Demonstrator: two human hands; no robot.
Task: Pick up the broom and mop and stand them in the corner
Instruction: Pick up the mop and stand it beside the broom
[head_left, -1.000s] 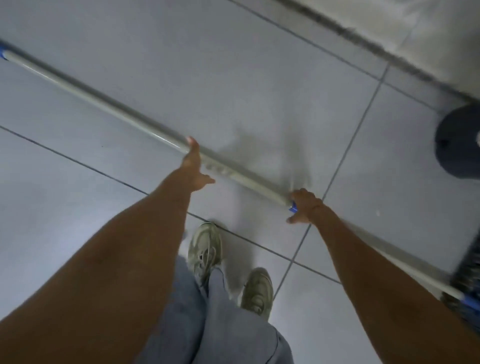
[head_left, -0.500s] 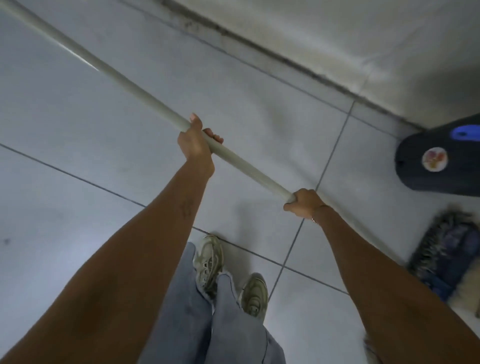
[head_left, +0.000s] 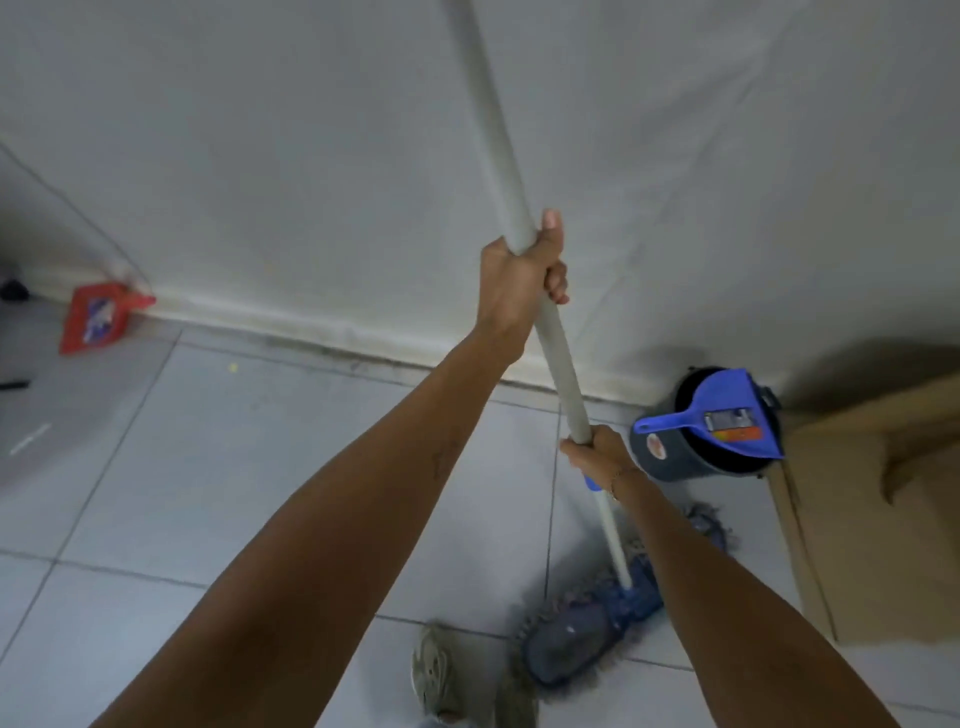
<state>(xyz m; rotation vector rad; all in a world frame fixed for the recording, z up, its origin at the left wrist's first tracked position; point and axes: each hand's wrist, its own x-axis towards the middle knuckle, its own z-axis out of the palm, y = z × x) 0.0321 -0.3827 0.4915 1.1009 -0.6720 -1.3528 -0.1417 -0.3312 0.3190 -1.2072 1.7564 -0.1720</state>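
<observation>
The mop stands nearly upright in front of me. Its long pale grey handle (head_left: 498, 140) runs from the top edge down to a flat blue fringed mop head (head_left: 582, 623) resting on the floor tiles by my feet. My left hand (head_left: 519, 275) is wrapped around the handle halfway up. My right hand (head_left: 597, 457) grips it lower down, just above a blue collar. No broom is in view.
A white wall (head_left: 260, 156) with a dirty skirting line rises ahead. A dark bucket (head_left: 691, 457) with a blue dustpan (head_left: 727, 421) on it stands at the wall, right of the mop. A cardboard box (head_left: 872, 519) fills the right side. A red dustpan (head_left: 98, 322) leans far left.
The mop handle has swung from lying slanted low over the floor to nearly upright. My view has lifted from the tiles to the wall. Both hands have kept their grip.
</observation>
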